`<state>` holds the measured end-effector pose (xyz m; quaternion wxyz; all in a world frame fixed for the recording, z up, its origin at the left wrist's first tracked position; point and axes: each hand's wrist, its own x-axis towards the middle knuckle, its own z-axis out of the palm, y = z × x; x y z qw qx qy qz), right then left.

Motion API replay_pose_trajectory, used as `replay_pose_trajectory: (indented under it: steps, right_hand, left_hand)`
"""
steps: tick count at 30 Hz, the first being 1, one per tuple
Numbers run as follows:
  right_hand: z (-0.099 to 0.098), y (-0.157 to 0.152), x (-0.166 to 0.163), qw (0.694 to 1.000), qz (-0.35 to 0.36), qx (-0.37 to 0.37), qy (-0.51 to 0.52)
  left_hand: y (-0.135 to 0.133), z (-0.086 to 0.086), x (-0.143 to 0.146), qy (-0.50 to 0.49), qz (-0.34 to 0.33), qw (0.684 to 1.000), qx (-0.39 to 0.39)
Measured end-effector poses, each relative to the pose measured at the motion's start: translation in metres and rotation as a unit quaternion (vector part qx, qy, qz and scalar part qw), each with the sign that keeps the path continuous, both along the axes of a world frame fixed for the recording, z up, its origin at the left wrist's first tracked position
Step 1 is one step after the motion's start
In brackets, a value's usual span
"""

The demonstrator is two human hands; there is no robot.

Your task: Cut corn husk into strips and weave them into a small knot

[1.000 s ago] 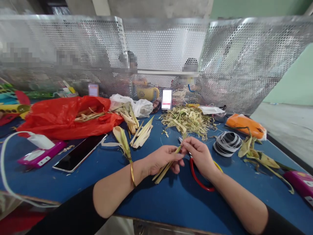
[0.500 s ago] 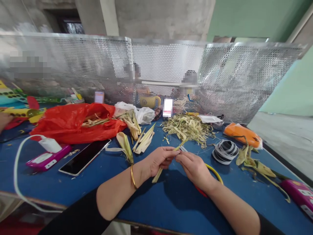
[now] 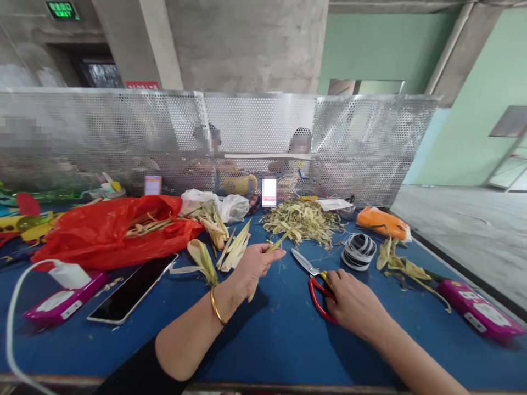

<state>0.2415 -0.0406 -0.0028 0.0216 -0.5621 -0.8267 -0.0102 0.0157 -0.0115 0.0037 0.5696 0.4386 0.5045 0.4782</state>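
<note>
My left hand point(image 3: 252, 267) is closed around a thin yellow-green leaf strip point(image 3: 276, 244) and holds it just above the blue table point(image 3: 280, 334). One end of the strip sticks out past my fingertips, the other below my palm. My right hand point(image 3: 354, 304) rests on the table with its fingers on the red and yellow handles of a pair of scissors point(image 3: 315, 274). The scissors lie flat, blades pointing away to the left. Whether those fingers grip the handles is not clear.
A heap of leaf shreds point(image 3: 302, 221) lies behind the hands. A red plastic bag point(image 3: 102, 230) with husks, a phone point(image 3: 132, 288), a magenta power strip point(image 3: 61, 300) sit left. A roll of banding point(image 3: 359, 249), more husks point(image 3: 401, 266) and another power strip point(image 3: 480, 315) sit right. A perforated metal screen point(image 3: 255, 137) closes the back.
My right hand has let go of the strip and dropped to the scissors' handles. My left hand keeps the strip. The camera has tilted up.
</note>
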Motion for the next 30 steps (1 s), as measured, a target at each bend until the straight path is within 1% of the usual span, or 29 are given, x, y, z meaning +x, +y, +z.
replay_pose_trajectory:
  steps: [3,5,7,8,9,10,11,13,14,15,16,17,19,21,23,24,27,28,30]
  right_hand:
    - [-0.002,0.008,0.004,0.999,-0.006,-0.043,-0.009]
    - [-0.003,0.018,0.004,0.998,-0.012,-0.066,0.012]
    - [-0.003,0.028,0.006,0.992,-0.027,-0.088,0.085]
    - [-0.002,0.033,0.006,0.982,-0.042,-0.111,0.15]
    - [-0.001,0.037,0.007,0.96,-0.059,-0.143,0.235]
    - [0.002,0.042,0.006,0.922,-0.069,-0.182,0.336]
    - [0.005,0.046,0.005,0.866,-0.068,-0.224,0.443]
    - [0.014,0.053,-0.002,0.722,-0.033,-0.287,0.629]
    - [0.02,0.056,-0.007,0.652,-0.006,-0.305,0.694]
    - [0.025,0.06,-0.013,0.597,0.013,-0.316,0.738]
    - [0.029,0.062,-0.019,0.554,0.021,-0.33,0.764]
    - [0.033,0.065,-0.024,0.521,0.018,-0.349,0.779]
    - [0.036,0.067,-0.033,0.471,0.01,-0.389,0.791]
    - [0.031,0.065,-0.036,0.43,0.023,-0.425,0.796]
    - [0.023,0.061,-0.036,0.404,0.04,-0.452,0.794]
    - [0.018,0.059,-0.035,0.407,0.04,-0.458,0.789]
    - [0.008,0.055,-0.032,0.432,0.035,-0.467,0.771]
    - [0.007,0.054,-0.032,0.434,0.041,-0.475,0.765]
    - [0.006,0.055,-0.032,0.424,0.061,-0.494,0.756]
  left_hand:
    - [0.002,0.004,0.007,0.021,0.015,1.0,-0.002]
    - [0.005,0.009,0.011,0.025,0.022,0.999,-0.001]
    - [0.011,0.015,0.013,0.025,0.032,0.999,0.01]
    - [0.016,0.018,0.014,0.027,0.043,0.999,0.019]
    - [0.022,0.02,0.015,0.028,0.055,0.998,0.029]
    - [0.029,0.022,0.015,0.033,0.074,0.996,0.041]
    - [0.036,0.024,0.016,0.039,0.095,0.994,0.046]
    - [0.051,0.026,0.018,0.045,0.118,0.99,0.058]
    - [0.059,0.026,0.02,0.047,0.13,0.988,0.063]
    - [0.065,0.027,0.021,0.049,0.14,0.987,0.07]
    - [0.07,0.027,0.023,0.051,0.149,0.985,0.077]
    - [0.074,0.028,0.023,0.053,0.158,0.982,0.084]
    - [0.08,0.027,0.023,0.059,0.172,0.978,0.098]
    - [0.083,0.024,0.02,0.07,0.184,0.974,0.109]
    - [0.085,0.018,0.015,0.084,0.196,0.97,0.114]
    - [0.087,0.015,0.013,0.093,0.201,0.968,0.116]
    - [0.092,0.006,0.009,0.118,0.213,0.963,0.118]
    - [0.093,0.003,0.009,0.127,0.215,0.961,0.119]
    - [0.095,0.0,0.01,0.142,0.217,0.958,0.123]
